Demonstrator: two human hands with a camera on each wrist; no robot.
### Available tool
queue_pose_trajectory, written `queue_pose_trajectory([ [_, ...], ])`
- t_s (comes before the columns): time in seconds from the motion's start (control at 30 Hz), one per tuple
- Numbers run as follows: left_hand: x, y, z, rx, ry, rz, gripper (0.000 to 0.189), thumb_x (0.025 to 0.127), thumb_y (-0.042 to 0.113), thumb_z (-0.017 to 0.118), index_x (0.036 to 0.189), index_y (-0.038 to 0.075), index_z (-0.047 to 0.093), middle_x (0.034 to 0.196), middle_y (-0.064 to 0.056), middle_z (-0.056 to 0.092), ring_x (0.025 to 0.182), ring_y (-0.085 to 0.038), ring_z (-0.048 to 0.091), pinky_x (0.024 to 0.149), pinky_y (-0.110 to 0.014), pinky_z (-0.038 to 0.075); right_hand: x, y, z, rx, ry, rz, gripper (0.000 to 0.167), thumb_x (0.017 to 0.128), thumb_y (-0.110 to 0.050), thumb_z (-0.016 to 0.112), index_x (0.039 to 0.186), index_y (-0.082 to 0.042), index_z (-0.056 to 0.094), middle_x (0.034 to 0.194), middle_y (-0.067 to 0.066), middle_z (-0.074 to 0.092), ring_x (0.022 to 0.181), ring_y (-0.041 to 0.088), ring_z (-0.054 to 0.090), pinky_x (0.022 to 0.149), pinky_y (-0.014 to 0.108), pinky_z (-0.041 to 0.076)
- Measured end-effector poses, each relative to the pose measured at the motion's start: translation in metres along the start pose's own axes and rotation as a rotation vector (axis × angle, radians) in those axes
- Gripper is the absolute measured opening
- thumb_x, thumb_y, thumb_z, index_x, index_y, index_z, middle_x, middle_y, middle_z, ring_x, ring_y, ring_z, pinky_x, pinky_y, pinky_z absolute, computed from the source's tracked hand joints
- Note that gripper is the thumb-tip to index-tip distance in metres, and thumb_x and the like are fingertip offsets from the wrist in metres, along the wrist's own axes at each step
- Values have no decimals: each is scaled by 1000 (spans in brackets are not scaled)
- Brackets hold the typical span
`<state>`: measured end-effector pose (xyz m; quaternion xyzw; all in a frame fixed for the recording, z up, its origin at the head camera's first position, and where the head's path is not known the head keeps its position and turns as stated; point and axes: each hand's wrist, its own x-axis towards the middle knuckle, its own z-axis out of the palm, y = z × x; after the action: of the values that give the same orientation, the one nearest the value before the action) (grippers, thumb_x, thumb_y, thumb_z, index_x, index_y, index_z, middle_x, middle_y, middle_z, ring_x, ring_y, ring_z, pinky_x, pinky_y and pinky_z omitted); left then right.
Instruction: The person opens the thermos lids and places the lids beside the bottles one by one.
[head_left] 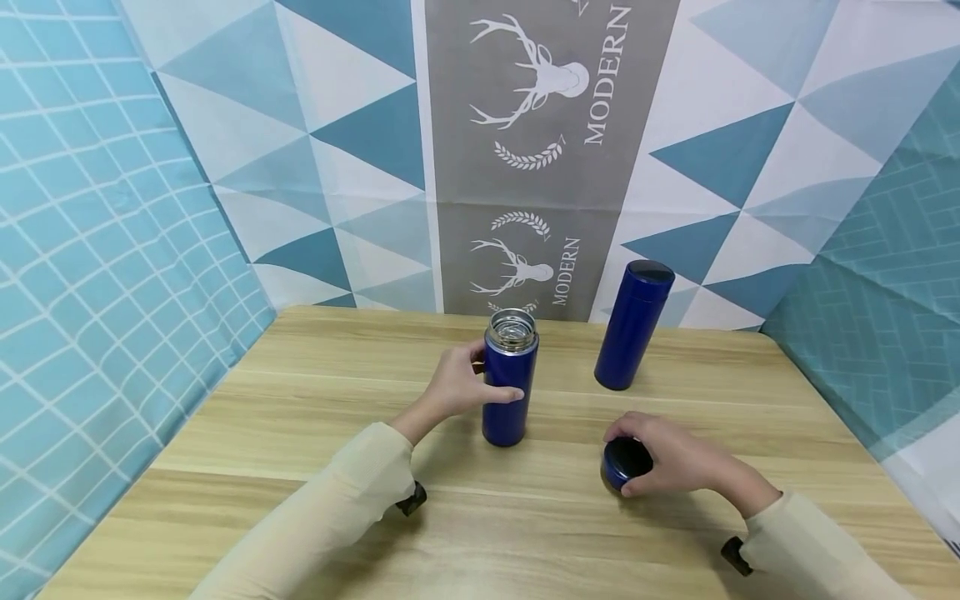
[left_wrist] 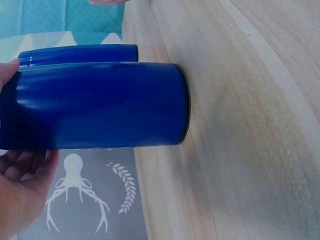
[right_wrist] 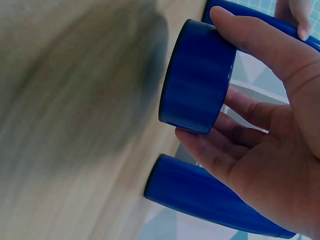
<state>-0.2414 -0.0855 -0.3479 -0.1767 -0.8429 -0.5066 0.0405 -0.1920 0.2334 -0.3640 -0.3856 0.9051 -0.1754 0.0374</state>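
Gripping uncapped blue bottle (head_left: pixel 513 372) with left hand (head_left: pixel 467 380), pinching loose cap (head_left: pixel 627 461) with right hand (head_left: pixel 673 454).
Holding bottle upright at wooden table (head_left: pixel 525 533), with cap well apart on the right, near capped bottle (head_left: pixel 634 327); not possible to tell cap resting or lifted. Could tip uncapped blue bottle by uneven pull, drop cap by weak pinch on smooth side, or knock capped bottle by too wide swing.
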Motion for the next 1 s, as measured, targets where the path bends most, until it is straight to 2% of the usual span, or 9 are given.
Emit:
queue_pose_trajectory([
  [0.4, -1, -1, 2, -21, 13, -1, 61, 63, 23, 90, 116, 7, 64, 112, -10, 71, 103, -26, 69, 91, -40, 57, -4, 1, 8, -9, 20, 12, 56, 71, -35, 84, 112, -6, 61, 110, 2, 63, 100, 17, 60, 83, 31, 53],
  [1.0, -4, -1, 3, -42, 11, 8, 62, 64, 23, 89, 118, 8, 63, 115, -9, 70, 105, -26, 68, 93, -41, 56, -8, 1, 12, -9, 55, 7, 57, 68, -34, 86, 111, -6, 61, 107, 1, 63, 96, 15, 59, 79, 28, 52],
])
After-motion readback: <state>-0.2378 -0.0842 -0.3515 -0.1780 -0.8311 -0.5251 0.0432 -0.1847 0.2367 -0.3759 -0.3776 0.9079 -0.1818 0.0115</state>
